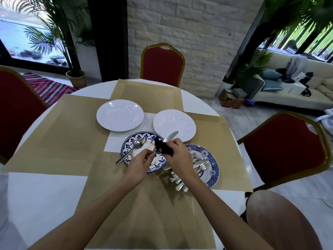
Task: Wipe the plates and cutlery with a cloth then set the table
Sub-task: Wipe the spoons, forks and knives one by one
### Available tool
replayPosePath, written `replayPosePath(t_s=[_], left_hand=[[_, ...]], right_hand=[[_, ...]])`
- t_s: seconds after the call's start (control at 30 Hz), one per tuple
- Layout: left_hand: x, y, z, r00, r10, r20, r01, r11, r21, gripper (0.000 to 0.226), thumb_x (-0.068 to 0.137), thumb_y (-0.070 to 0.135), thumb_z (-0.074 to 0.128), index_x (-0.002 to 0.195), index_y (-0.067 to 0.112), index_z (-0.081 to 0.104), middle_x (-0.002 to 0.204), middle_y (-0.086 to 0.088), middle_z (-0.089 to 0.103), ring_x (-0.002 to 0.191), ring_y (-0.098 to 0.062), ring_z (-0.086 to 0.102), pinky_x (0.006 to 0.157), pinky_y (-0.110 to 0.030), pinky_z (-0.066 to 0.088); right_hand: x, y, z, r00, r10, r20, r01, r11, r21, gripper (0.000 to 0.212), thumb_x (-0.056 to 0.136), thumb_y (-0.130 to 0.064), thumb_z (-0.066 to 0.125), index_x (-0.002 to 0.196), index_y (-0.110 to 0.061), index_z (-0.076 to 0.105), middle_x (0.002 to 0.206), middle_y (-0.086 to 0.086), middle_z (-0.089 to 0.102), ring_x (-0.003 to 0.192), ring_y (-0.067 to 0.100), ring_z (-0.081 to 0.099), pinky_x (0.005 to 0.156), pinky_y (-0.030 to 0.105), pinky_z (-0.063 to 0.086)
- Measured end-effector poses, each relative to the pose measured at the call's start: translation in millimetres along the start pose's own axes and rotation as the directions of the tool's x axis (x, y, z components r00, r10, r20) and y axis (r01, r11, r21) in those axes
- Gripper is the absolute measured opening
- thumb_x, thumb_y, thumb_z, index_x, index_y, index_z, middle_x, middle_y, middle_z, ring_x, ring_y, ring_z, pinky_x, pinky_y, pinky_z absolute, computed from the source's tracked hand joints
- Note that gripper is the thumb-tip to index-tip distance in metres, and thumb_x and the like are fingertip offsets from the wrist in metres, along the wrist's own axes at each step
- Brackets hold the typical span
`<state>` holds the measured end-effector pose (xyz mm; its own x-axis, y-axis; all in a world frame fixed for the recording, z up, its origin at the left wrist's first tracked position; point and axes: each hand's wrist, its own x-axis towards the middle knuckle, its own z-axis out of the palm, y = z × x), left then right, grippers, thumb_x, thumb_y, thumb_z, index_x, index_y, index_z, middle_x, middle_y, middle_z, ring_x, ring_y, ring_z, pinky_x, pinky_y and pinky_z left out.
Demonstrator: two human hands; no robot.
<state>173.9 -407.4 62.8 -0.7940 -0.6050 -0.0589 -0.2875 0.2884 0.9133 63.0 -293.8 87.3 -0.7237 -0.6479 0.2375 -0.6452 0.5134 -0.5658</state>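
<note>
My left hand [142, 162] pinches the handle end of a table knife [170, 136] over a blue-patterned plate [130, 143]. My right hand [177, 153] grips a dark cloth [163, 147] wrapped round the knife's middle; the blade sticks out past the cloth toward the far right. A spoon [132, 148] lies across the stained patterned plate. A second blue-patterned plate [211, 164] to the right carries a pile of forks and other cutlery [180, 177], partly hidden by my right wrist. Two plain white plates [119, 115] [174, 124] sit further back.
The round white table [45, 195] is covered with tan placemats [63, 127]. Red chairs with gold frames stand at the far side [162, 65], left [16, 105] and right [284, 148]. My knee [281, 221] shows at lower right.
</note>
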Motion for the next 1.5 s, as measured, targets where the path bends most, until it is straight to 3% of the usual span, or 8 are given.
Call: replayPosePath(t_s=[0.27,0.5,0.63,0.77,0.97,1.2,1.4,1.5], left_hand=[[-11.7,-7.0,-5.2,0.999,0.043,0.011,-0.043,0.998,-0.038,0.016,0.097,0.029,0.050,0.086,0.025,0.061,0.051,0.012,0.042,0.053,-0.010,0.034,0.054,-0.029,0.026],[-11.0,-1.3,-3.2,0.999,0.050,0.010,-0.050,0.997,-0.059,0.017,0.098,0.028,0.048,0.089,0.022,0.061,0.052,0.019,0.049,0.052,-0.008,0.035,0.054,-0.028,0.028],[-13.1,-1.2,-7.7,0.997,0.043,0.066,-0.038,0.997,-0.069,0.017,0.098,0.027,0.049,0.087,0.023,0.061,0.051,0.014,0.044,0.053,-0.009,0.032,0.053,-0.028,0.024],[-9.6,1.1,-13.6,0.993,0.050,0.106,-0.040,0.995,-0.095,0.014,0.097,0.024,0.052,0.088,0.021,0.062,0.052,0.018,0.049,0.051,-0.003,0.035,0.052,-0.025,0.028],[7.0,1.3,-30.4,0.981,0.046,0.187,-0.102,0.948,0.303,0.014,0.095,0.040,0.050,0.086,0.036,0.059,0.064,0.011,0.062,0.054,-0.002,0.049,0.053,-0.023,0.035],[21.2,-9.8,-1.3,0.983,-0.014,-0.182,0.091,0.903,0.421,0.025,0.094,0.042,0.050,0.104,0.022,0.062,0.108,-0.003,0.064,0.105,-0.026,0.055,0.090,-0.042,0.044],[17.4,34.2,19.6,0.670,-0.706,-0.231,0.581,0.692,-0.429,0.073,0.086,0.036,0.066,0.139,0.006,0.025,0.144,-0.025,0.024,0.132,-0.037,0.031,0.103,-0.040,0.035],[22.7,40.2,21.9,0.761,-0.646,0.053,0.438,0.452,-0.777,0.041,0.095,0.025,0.056,0.125,-0.002,0.047,0.105,-0.015,0.062,0.090,-0.015,0.068,0.073,-0.025,0.049]], right_hand=[[32.9,18.3,-22.5,0.952,0.270,-0.147,-0.271,0.962,0.011,0.027,0.087,-0.026,0.064,0.114,-0.021,0.068,0.102,-0.002,0.056,0.086,0.021,0.059,0.060,0.028,0.039],[-2.5,6.7,-0.8,0.999,0.013,-0.036,-0.014,1.000,-0.013,0.032,0.085,-0.020,0.067,0.116,-0.021,0.065,0.105,-0.003,0.055,0.090,0.016,0.056,0.065,0.030,0.044],[14.9,17.7,-10.7,0.969,0.196,-0.150,-0.186,0.979,0.080,0.026,0.088,-0.033,0.065,0.112,-0.023,0.067,0.111,-0.004,0.059,0.092,0.011,0.058,0.069,0.030,0.050],[34.0,31.2,-36.6,0.863,0.506,-0.012,-0.450,0.778,0.439,0.034,0.085,-0.039,0.070,0.112,-0.021,0.063,0.099,0.000,0.067,0.089,0.021,0.065,0.076,0.036,0.055],[26.8,29.9,-49.8,0.777,0.553,0.302,-0.579,0.436,0.689,0.042,0.075,-0.018,0.082,0.111,-0.007,0.061,0.083,0.009,0.064,0.061,0.019,0.064,0.062,0.042,0.059],[21.8,16.4,-20.4,0.702,0.678,0.218,-0.480,0.225,0.848,0.032,0.076,-0.012,0.076,0.104,-0.013,0.061,0.089,0.013,0.061,0.075,0.029,0.060,0.056,0.043,0.059],[9.7,7.2,0.6,0.644,0.735,0.210,-0.411,0.102,0.906,0.028,0.077,-0.012,0.076,0.102,-0.016,0.062,0.093,0.010,0.062,0.084,0.029,0.063,0.069,0.060,0.057],[-1.0,7.5,7.8,0.649,0.731,0.211,-0.409,0.103,0.907,0.028,0.078,-0.016,0.076,0.103,-0.017,0.064,0.096,0.011,0.065,0.091,0.032,0.065,0.074,0.062,0.055]])
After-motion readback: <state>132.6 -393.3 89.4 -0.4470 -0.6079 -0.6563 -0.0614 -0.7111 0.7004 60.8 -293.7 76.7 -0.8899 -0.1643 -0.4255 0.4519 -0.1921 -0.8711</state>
